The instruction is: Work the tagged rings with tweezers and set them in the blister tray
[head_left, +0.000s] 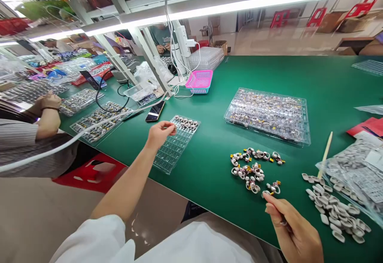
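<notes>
My left hand (161, 134) is over a clear plastic tray (168, 156) with rows of compartments, thumb and fingertips pinched together; whatever they hold is hidden. Several small whitish loop-shaped parts (188, 124) sit in the far rows of that tray. Lower right, my right hand (291, 225) has its index fingertip at a loose loop-shaped part with a yellow tab (267, 193), and its other fingers curl round a small dark thing I cannot make out. More of these loop-shaped parts (247, 170) lie in a loose group on the green table (209, 151) just beyond it.
Filled clear trays (267, 115) are stacked beyond the group. Grey oval pieces (335, 211), a pale stick (325, 153) and a plastic bag (359, 163) lie at right. A phone (154, 111), pink basket (200, 79) and white cable (74, 138) are at left, beside a co-worker's arm (49, 119).
</notes>
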Demonstrator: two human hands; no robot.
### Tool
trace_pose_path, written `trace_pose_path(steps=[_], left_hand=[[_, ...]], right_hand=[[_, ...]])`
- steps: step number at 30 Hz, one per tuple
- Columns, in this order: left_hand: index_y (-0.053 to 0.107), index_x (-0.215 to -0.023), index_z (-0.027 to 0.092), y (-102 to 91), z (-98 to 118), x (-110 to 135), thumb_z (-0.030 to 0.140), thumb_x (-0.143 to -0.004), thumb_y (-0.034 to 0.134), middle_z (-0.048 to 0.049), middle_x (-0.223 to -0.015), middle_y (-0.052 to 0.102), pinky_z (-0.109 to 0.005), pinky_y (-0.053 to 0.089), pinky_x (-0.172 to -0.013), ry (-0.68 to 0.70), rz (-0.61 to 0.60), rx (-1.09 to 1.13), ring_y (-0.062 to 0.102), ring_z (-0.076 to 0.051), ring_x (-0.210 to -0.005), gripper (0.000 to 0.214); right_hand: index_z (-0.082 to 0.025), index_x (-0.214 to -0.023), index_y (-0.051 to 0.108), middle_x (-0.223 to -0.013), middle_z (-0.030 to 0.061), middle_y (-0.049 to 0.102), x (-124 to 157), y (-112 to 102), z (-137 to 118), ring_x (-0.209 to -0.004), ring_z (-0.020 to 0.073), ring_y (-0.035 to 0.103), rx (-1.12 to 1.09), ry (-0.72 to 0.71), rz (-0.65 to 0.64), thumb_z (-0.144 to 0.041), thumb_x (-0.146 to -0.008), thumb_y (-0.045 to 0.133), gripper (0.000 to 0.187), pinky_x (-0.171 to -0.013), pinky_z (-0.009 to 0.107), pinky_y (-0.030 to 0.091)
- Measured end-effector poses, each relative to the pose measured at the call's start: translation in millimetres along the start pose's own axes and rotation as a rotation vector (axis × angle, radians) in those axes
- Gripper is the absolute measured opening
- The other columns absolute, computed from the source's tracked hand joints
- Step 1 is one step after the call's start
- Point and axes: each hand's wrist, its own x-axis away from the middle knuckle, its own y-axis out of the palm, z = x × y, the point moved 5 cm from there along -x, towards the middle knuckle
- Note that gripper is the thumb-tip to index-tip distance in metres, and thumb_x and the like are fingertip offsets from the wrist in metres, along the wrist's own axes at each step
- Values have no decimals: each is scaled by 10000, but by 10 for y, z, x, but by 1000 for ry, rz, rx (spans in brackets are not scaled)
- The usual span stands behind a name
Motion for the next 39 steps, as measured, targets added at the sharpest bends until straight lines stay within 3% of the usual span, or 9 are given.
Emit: trace_pose_path(steps=[3,7,13,22,25,27,33,36,39], left_hand=[[682,-925,105,-114,-154,-312,348,-761,690,-75,-810,757,-288,557,-753,31,66,-126,702,-206,-786,293],[714,-912,129,-41,-210,-502,277,-765,676,-81,-959,770,-288,537,-863,165,31,-280,695,-211,-891,212],[731,-858,169,128,-276,-619,202,-784,627,-72,-1034,770,-304,491,-1009,392,-126,-453,690,-213,-1014,132],[716,-881,107,210,-211,-561,152,-781,518,-145,-1125,727,-498,416,-1102,531,-175,-581,616,-315,-1154,227],[707,-968,90,343,-23,-229,202,-857,495,-144,-1216,683,-534,377,-1124,612,-147,-555,566,-335,-1223,264],[710,-1013,131,520,195,174,268,-898,520,-138,-1226,680,-515,427,-1090,720,-175,-519,591,-315,-1187,261],[680,-1072,170,1236,929,1623,120,-920,562,-116,-1170,706,-383,538,-962,1044,-513,-108,639,-219,-1089,199],[675,-1043,157,1498,1086,1991,93,-892,599,-118,-1100,722,-396,552,-926,1065,-557,12,633,-229,-1040,181],[674,-1019,151,1680,1125,2139,86,-876,612,-122,-1086,723,-412,561,-901,1057,-572,58,629,-240,-1018,170]], right_hand=[[-222,-1175,684,-942,75,742,27,53,10,-677,150,711,4,-2,4,-223,-929,602,260,-616,203,588],[-225,-1144,696,-926,60,752,-6,81,-29,-672,148,716,-29,-15,18,-228,-926,602,238,-602,196,585],[-217,-1145,697,-890,55,744,-49,65,-78,-632,141,698,-51,3,-8,-207,-924,598,242,-551,194,565],[-212,-1126,678,-825,26,694,-23,-67,40,-637,124,626,-14,78,-21,-132,-924,586,236,-604,228,510],[-205,-1035,702,-835,30,679,-12,-282,225,-651,128,600,136,271,85,-197,-932,598,146,-614,245,486],[-205,-994,705,-822,25,656,-6,-348,295,-618,124,560,175,346,92,-239,-930,607,122,-584,251,464],[-238,-1083,683,-949,33,621,-52,-153,392,-612,118,536,146,385,-183,-281,-940,578,183,-577,255,466],[-240,-1156,663,-998,46,614,-95,-91,505,-681,141,591,261,387,-256,-249,-931,572,243,-641,273,493],[-214,-1068,686,-975,57,618,-127,-43,600,-791,179,637,325,361,-284,-223,-930,554,191,-726,291,506]])
